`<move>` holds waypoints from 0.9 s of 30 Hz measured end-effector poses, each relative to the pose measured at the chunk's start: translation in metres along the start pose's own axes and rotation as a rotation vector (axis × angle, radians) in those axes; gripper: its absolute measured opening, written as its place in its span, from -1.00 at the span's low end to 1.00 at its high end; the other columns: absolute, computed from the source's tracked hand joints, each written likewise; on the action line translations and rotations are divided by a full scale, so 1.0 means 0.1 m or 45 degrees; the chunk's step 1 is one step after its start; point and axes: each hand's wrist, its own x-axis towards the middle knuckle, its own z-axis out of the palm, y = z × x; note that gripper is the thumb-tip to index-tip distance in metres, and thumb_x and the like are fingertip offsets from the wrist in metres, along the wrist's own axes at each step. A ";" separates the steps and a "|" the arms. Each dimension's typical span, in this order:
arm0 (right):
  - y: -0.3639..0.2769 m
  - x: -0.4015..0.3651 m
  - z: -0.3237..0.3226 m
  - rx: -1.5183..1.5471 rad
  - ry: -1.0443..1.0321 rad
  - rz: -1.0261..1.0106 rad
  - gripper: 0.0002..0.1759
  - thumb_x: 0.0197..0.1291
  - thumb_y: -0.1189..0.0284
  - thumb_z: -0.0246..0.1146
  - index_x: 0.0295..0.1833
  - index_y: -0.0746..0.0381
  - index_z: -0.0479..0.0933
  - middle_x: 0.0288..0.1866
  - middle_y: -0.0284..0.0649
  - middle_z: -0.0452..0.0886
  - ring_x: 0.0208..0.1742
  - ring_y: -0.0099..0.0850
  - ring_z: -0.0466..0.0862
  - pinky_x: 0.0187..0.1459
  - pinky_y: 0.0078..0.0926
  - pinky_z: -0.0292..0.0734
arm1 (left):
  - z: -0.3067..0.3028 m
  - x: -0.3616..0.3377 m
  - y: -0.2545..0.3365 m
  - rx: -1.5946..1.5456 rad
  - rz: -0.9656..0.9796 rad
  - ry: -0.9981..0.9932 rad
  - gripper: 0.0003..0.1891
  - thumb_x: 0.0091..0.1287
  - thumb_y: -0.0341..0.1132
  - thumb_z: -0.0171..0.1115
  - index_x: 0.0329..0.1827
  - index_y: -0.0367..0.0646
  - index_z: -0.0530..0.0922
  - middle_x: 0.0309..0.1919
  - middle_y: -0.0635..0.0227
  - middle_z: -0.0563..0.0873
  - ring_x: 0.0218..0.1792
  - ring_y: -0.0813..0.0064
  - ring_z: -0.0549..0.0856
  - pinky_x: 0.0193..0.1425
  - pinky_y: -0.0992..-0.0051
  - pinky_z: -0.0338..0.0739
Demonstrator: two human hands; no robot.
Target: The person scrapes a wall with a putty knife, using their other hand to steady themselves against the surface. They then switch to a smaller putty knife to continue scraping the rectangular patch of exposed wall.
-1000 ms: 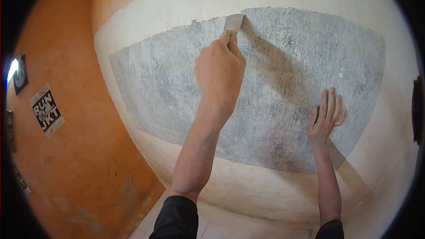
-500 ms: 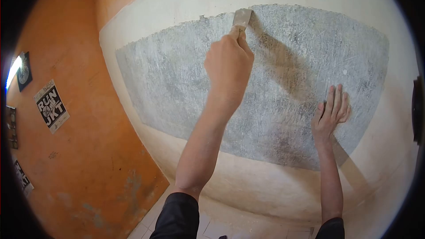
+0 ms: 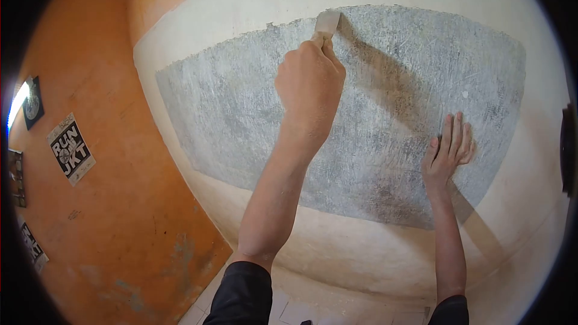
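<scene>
A putty knife [image 3: 328,22] with a flat metal blade is in my left hand [image 3: 310,81], whose fingers are wrapped round its handle. Its blade touches the wall at the upper edge of a large grey, scraped-looking patch [image 3: 253,102]. Cream-white paint [image 3: 259,6] borders that edge above. My right hand [image 3: 447,151] rests against the lower right part of the grey patch, fingers stretched upward and thumb apart, holding nothing. The handle is mostly hidden by my left fist.
An orange wall [image 3: 120,216] meets the patched wall at a corner on the left. On it hang a black-and-white poster [image 3: 71,149] and several other pictures. Pale floor tiles [image 3: 295,307] show at the bottom. A dark object [image 3: 567,150] is at the right edge.
The putty knife's blade has shifted very slightly left and tilted a little. My right hand stays in place on the wall. The view has moved slightly.
</scene>
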 end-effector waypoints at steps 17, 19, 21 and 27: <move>0.01 0.03 -0.01 0.005 0.020 -0.018 -0.44 0.62 0.13 -0.17 0.53 0.14 0.39 0.60 -0.26 0.37 0.65 -0.22 0.14 0.59 -0.01 -0.29 | 0.23 -0.22 0.10 -0.086 0.016 0.011 -0.62 0.58 -0.23 0.03 0.28 -0.22 0.63 -0.45 -0.07 0.76 -0.38 -0.08 0.78 -0.28 0.10 0.66; 0.02 0.03 -0.03 -0.001 0.005 -0.017 -0.44 0.62 0.14 -0.16 0.53 0.14 0.40 0.59 -0.26 0.37 0.64 -0.22 0.15 0.59 0.00 -0.29 | 0.37 -0.27 0.04 -0.061 0.070 0.072 -0.59 0.58 -0.27 0.00 0.34 -0.33 0.55 -0.52 -0.08 0.73 -0.43 -0.03 0.78 -0.32 0.09 0.64; 0.04 0.03 -0.03 -0.008 -0.006 -0.017 -0.44 0.61 0.15 -0.15 0.53 0.14 0.40 0.59 -0.26 0.38 0.64 -0.22 0.15 0.59 0.00 -0.29 | 0.45 -0.14 -0.01 -0.111 0.057 0.126 -0.59 0.58 -0.28 0.00 0.33 -0.33 0.56 -0.52 -0.08 0.73 -0.43 -0.03 0.78 -0.33 0.10 0.64; 0.04 0.00 -0.01 -0.018 -0.016 -0.031 -0.44 0.60 0.16 -0.14 0.54 0.15 0.39 0.59 -0.26 0.38 0.65 -0.22 0.15 0.60 -0.01 -0.30 | 0.44 0.07 -0.08 -0.091 0.085 0.249 -0.61 0.57 -0.29 0.01 0.31 -0.31 0.58 -0.53 -0.09 0.72 -0.48 -0.03 0.77 -0.38 0.12 0.59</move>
